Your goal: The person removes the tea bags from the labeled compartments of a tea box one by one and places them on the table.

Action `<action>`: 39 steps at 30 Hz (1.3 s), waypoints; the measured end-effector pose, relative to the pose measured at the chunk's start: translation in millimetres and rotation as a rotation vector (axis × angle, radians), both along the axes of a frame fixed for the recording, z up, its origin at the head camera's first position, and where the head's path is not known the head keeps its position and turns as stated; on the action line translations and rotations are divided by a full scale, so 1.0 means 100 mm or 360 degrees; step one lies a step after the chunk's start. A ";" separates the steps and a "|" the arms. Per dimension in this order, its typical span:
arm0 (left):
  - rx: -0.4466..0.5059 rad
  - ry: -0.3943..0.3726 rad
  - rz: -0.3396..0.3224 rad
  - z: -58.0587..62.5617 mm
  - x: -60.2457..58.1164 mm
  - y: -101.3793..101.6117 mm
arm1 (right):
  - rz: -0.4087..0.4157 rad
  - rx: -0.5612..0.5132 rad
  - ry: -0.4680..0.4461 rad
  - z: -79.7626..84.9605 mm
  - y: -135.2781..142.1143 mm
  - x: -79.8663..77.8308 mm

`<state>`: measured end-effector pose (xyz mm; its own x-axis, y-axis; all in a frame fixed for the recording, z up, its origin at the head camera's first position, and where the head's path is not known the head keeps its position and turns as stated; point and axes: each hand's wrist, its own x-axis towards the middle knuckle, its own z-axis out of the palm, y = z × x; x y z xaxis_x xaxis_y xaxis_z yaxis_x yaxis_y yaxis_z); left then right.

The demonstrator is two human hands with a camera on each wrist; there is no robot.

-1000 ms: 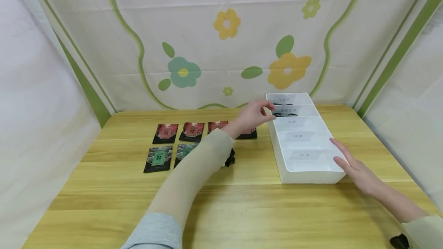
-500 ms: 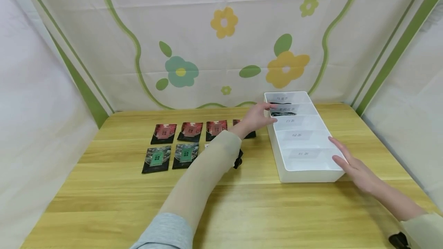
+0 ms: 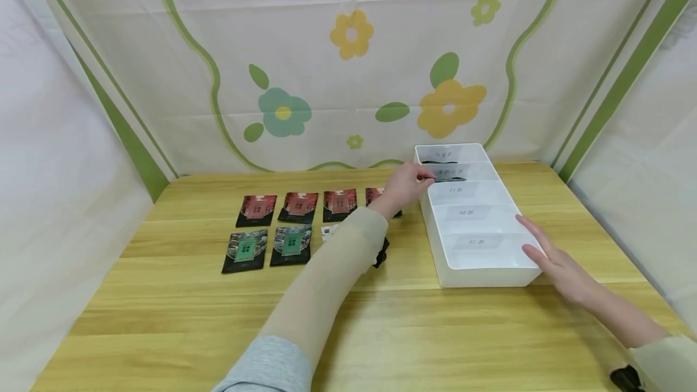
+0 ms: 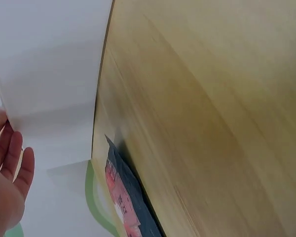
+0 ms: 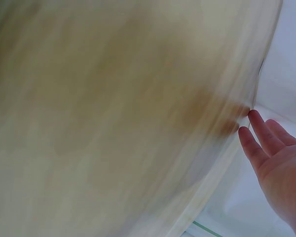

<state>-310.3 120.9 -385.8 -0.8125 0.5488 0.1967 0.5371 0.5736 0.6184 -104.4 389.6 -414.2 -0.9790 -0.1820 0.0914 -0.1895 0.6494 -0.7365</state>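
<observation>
A white divided box stands on the right of the table, with labelled compartments one behind another. Reaching across its left rim, my left hand has thumb and fingertips together at the end of a dark tea sachet in the second compartment from the back. Most of that sachet is hidden inside. In the left wrist view the fingers curl at the rim. My right hand rests against the box's front right corner, fingers extended along the side. Another dark sachet shows in the rearmost compartment.
Left of the box lies a back row of several red-and-black tea sachets. In front are green-and-black sachets and a white-topped packet, partly behind the left forearm. A printed cloth backdrop rises behind the table.
My left hand has gone from loosely parted fingers at the box's left rim to pinching the sachet's end. The right hand stays at the corner.
</observation>
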 end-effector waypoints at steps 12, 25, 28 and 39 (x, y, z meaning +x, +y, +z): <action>0.0114 -0.0084 0.0147 0.02 0.08 0.01 | 0.0003 -0.0003 -0.0015 0.01 -0.01 0.01; 0.0453 -0.0277 0.0096 0.09 0.12 -0.09 | 0.0011 -0.0019 -0.0024 0.01 -0.02 0.02; 0.0531 -0.0224 0.0083 0.15 0.13 -0.11 | 0.0011 -0.0017 -0.0027 0.01 -0.02 0.02; 0.0795 -0.0139 0.0020 0.41 0.16 -0.20 | -0.0008 0.0003 -0.0006 0.01 -0.02 0.02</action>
<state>-294.2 100.6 -344.4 -0.8436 0.3952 0.3634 0.4659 0.2024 0.8614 -102.4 387.3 -412.8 -0.9803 -0.1775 0.0872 -0.1834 0.6516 -0.7360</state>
